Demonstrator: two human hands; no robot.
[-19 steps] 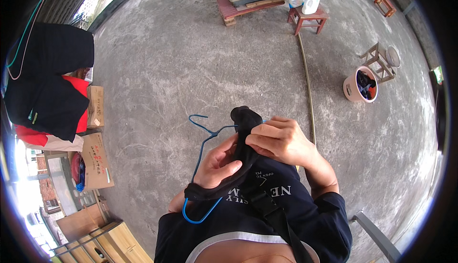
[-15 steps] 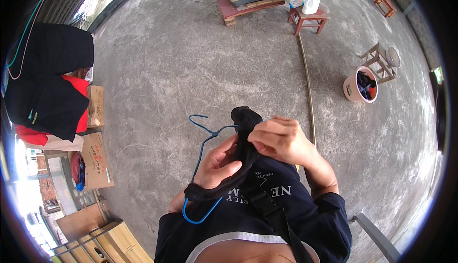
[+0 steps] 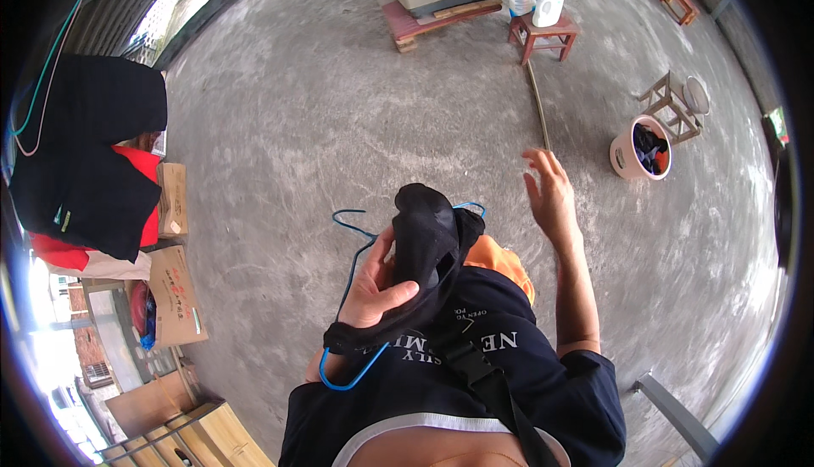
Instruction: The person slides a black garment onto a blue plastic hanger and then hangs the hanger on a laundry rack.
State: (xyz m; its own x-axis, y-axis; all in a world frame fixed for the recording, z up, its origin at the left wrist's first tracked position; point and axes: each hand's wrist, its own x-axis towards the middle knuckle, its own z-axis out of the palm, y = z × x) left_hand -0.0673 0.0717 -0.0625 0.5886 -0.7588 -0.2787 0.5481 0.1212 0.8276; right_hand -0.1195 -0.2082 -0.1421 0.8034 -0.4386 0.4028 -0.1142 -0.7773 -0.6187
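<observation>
My left hand (image 3: 370, 289) is closed around a bunched black garment (image 3: 426, 234), thumb lying across its front. The garment hangs on a thin blue clothes hanger (image 3: 342, 388). Its bare hook end sticks out to the left, and one rounded end loops out below the cloth near my chest. The other rounded end shows past the far right side of the garment. The folds hide what kind of garment it is. My right hand (image 3: 549, 186) is raised off to the right, fingers apart and nothing in it.
A pink bucket (image 3: 626, 155) of dark and red clothes stands at right beside a wooden stool (image 3: 674, 111). Detergent containers (image 3: 549, 2) sit on a red stool at the back. Black clothes (image 3: 85, 162) hang at left above cardboard boxes (image 3: 180, 293).
My right hand has let go of the garment and moved away to the right and forward, its fingers opening. The cloth has spread wider over the hanger, and my left hand keeps its hold.
</observation>
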